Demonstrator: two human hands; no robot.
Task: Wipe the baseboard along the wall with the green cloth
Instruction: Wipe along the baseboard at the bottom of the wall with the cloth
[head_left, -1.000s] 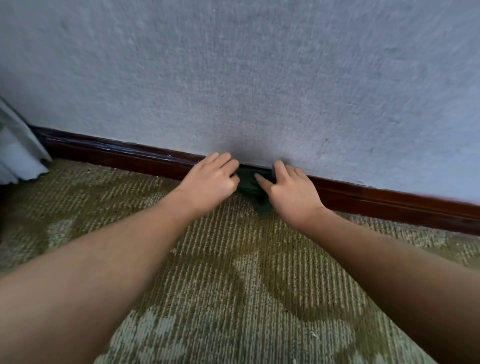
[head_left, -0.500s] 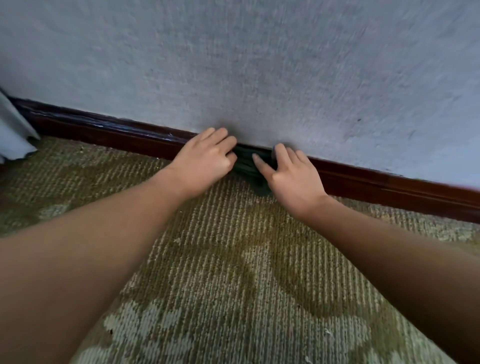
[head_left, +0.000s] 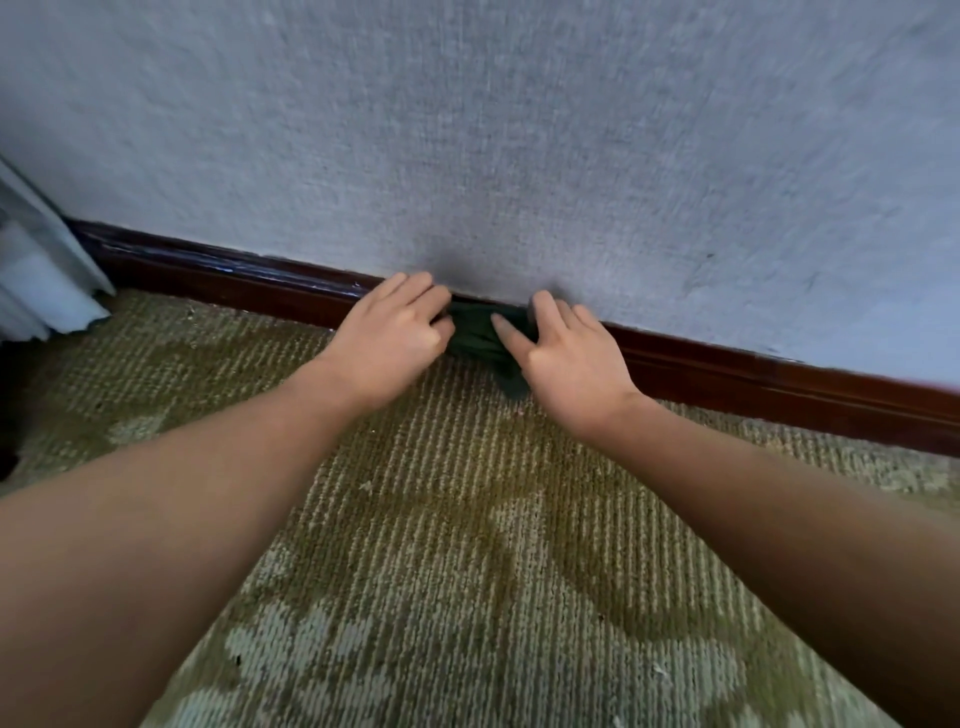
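Mid-wipe, judged: green cloth (head_left: 480, 338) bunched against baseboard (head_left: 234, 283) at frame centre, gripped by curled left hand (head_left: 389, 340), pinched by right hand (head_left: 571, 361); runs toward upper left and right edge likely left; cleaned portion indeterminable.

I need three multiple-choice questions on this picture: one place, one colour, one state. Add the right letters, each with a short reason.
1. Where is the green cloth?
A. on a chair
B. against the baseboard, between the left hand and the right hand
C. inside a bucket

2. What colour is the baseboard?
A. white
B. yellow
C. dark reddish brown

3. How are the left hand's fingers?
A. curled, gripping the cloth
B. spread flat in the air
C. closed in an empty fist

Answers:
1 B: it is bunched there, with a hand on each side.
2 C: the glossy strip under the grey wall shows it.
3 A: they bend over the cloth's left end.
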